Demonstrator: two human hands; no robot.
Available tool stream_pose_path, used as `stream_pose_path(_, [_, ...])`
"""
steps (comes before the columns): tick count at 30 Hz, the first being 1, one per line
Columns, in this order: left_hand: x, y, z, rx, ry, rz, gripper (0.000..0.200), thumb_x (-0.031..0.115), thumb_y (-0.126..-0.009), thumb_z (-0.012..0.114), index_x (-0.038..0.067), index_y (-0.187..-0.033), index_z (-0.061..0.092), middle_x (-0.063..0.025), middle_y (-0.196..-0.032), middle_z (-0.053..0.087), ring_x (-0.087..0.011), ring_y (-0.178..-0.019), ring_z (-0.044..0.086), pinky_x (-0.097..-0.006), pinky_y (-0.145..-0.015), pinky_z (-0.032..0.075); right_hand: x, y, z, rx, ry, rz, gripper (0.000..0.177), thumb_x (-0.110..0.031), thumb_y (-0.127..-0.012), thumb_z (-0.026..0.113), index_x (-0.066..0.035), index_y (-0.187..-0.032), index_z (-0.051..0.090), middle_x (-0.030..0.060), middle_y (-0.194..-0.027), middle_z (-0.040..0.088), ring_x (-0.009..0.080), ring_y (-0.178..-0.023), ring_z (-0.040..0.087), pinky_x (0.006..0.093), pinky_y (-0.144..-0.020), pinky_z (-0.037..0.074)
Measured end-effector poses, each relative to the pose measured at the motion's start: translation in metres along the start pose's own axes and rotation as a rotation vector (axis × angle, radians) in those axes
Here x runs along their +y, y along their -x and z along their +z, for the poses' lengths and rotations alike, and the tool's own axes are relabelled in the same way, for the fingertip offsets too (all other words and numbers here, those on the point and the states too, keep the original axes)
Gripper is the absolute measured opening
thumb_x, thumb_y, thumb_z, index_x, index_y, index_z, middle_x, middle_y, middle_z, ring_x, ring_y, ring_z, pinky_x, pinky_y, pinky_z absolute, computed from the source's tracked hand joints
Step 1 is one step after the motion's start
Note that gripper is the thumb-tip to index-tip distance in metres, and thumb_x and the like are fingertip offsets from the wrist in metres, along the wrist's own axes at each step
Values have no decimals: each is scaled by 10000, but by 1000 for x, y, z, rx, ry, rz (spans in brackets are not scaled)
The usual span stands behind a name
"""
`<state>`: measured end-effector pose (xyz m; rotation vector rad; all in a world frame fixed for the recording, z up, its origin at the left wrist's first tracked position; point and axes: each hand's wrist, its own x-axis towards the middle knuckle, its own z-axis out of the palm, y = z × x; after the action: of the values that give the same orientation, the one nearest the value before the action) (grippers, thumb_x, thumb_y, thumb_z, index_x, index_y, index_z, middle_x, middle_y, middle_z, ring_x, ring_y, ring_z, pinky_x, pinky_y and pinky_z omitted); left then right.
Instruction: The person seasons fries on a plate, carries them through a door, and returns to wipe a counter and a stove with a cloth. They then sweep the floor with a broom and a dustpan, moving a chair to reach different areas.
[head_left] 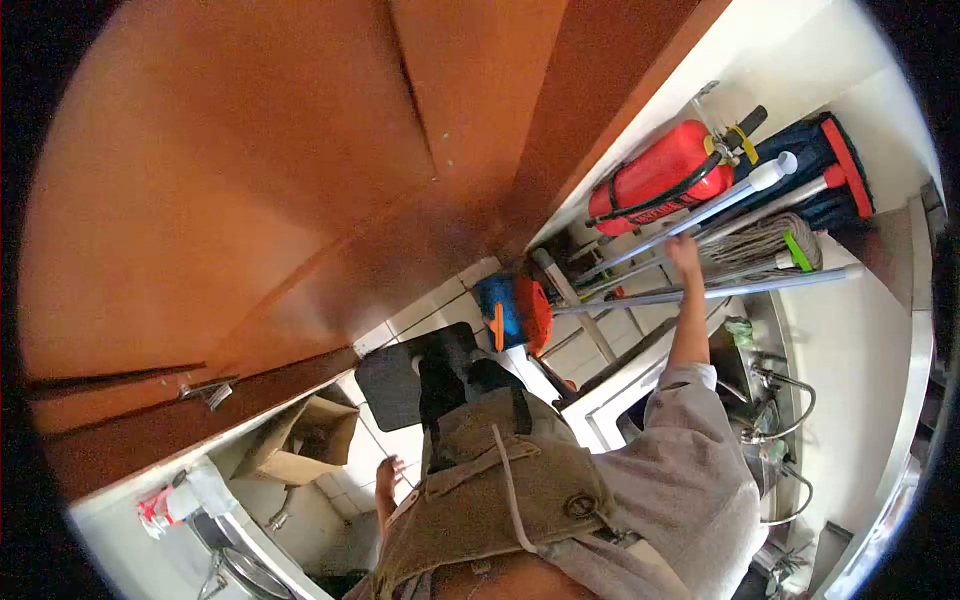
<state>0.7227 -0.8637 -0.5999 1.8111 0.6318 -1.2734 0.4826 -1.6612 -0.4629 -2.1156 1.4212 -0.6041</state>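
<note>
My right hand reaches in among several long-handled cleaning tools leaning together. Its fingers look curled around the pale pole of a broom with a red head and dark blue bristles. Just above it runs a light blue pole with a white end. Below the hand are a grey string mop with a green clamp and another light blue pole. My left hand hangs low beside my apron, fingers apart and holding nothing.
A red fire extinguisher is mounted on the wall above the poles. A large brown wooden door fills the upper left. A cardboard box, a dark mat, a blue bucket and sink taps surround me.
</note>
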Motion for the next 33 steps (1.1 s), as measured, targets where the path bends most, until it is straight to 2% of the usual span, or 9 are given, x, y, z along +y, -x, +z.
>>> stream_pose_path(4, [58,-16,8,23,-57,149,369,372,-860,413,146,-1140,492,-50,-1002,598,-188,-873,573,-375,-712,413,-21,7,0,-244,-10,31,243,-215,-834,569,-23,-982,548,81,-770,571,174,-695,528,310,-648,436])
stream_pose_path(12, [121,-80,13,-135,-50,180,352,339,-874,412,133,-1148,491,-48,-994,592,-166,-844,562,-363,-659,421,-170,27,-90,-84,-101,-99,136,-124,-817,597,-10,-887,571,94,-760,598,153,-664,550,287,-606,437])
stream_pose_path(15, [112,-160,42,-532,-79,829,386,263,-849,501,118,-1205,467,-117,-1140,520,-208,-1007,535,-342,-739,469,-220,50,-124,-104,-96,-152,107,-88,-826,580,-17,-906,568,34,-769,575,83,-650,489,232,-582,400])
stream_pose_path(17, [200,-62,127,-137,-1015,1068,520,217,-788,606,101,-1256,410,-148,-1220,463,-266,-1080,499,-363,-847,448,-224,64,-138,-29,-238,-197,105,-93,-839,572,-16,-908,566,10,-784,563,58,-646,455,210,-571,378])
stream_pose_path(18, [225,-31,161,-375,-620,902,642,152,-703,693,71,-1262,388,-164,-1237,444,-316,-1114,465,-404,-898,414,-247,76,-151,2,-205,-169,96,-94,-847,567,-11,-896,566,5,-805,576,52,-649,447,202,-571,371])
stream_pose_path(23, [275,-15,279,-462,-835,1240,694,129,-629,748,28,-1225,407,-170,-1258,410,-352,-1055,498,-386,-847,445,-287,127,-196,210,-279,-209,109,-68,-847,560,6,-927,556,58,-900,606,73,-739,522,201,-622,424])
stream_pose_path(29, [253,-79,358,-624,-898,1315,391,273,-709,699,27,-981,564,-192,-1013,572,-311,-909,574,-380,-735,466,-313,169,-233,467,-203,-379,54,-19,-843,522,24,-819,499,122,-712,566,188,-653,583,320,-622,504])
stream_pose_path(31, [253,-67,364,-553,-848,1037,312,328,-756,658,43,-869,599,-171,-816,607,-307,-810,601,-376,-655,467,-296,167,-222,523,-405,-475,208,-158,-884,495,-44,-727,421,74,-577,479,145,-471,475,307,-583,487])
stream_pose_path(33, [249,-64,352,-466,-853,1188,266,294,-764,665,46,-813,583,-135,-738,599,-298,-720,604,-368,-615,462,-298,166,-211,591,-666,-699,288,-282,-898,488,-96,-700,390,26,-517,385,106,-385,378,299,-557,478])
